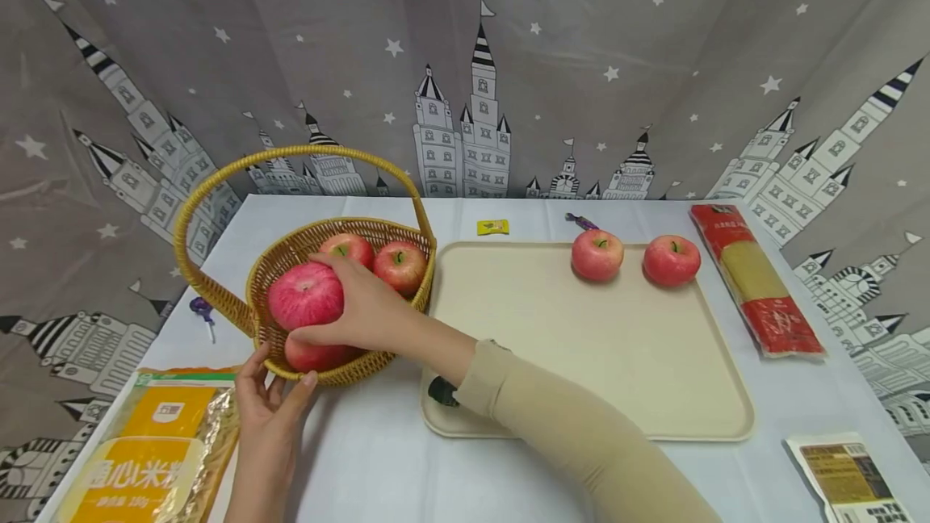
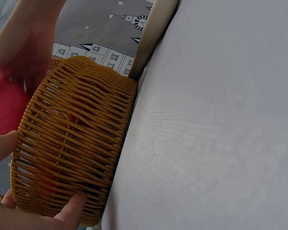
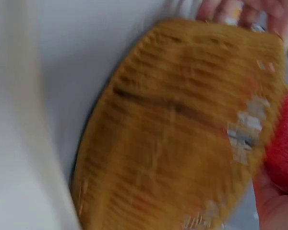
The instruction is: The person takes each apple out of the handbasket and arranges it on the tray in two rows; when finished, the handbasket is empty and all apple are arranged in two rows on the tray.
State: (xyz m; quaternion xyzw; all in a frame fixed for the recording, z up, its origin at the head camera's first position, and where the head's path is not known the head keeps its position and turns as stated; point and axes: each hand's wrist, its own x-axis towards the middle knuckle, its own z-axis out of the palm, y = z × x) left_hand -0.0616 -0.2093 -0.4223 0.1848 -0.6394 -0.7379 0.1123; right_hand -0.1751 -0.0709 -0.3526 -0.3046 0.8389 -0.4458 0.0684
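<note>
In the head view my right hand (image 1: 370, 305) holds a deep pink apple (image 1: 303, 297) over the wicker basket (image 1: 370, 367), its thumb and fingers spread round the fruit's right side. Two red apples (image 1: 401, 266) lie at the basket's far side, and another apple (image 1: 312, 353) sits below the held one, partly covered by my right hand. My left hand (image 1: 270, 418) grips the basket's near left rim. From the left wrist view, its fingers press the woven wall (image 2: 72, 139). The right wrist view is blurred but shows the held apple (image 3: 283, 143) beside the basket's edge.
A beige tray (image 1: 581, 345) lies right of the basket, with two apples (image 1: 597, 255) near its far edge. Wrapped candies (image 1: 492, 227), a lollipop (image 1: 203, 311), a red noodle packet (image 1: 756, 277), a yellow pasta bag (image 1: 148, 450) and a brown-white pouch (image 1: 846, 479) lie around.
</note>
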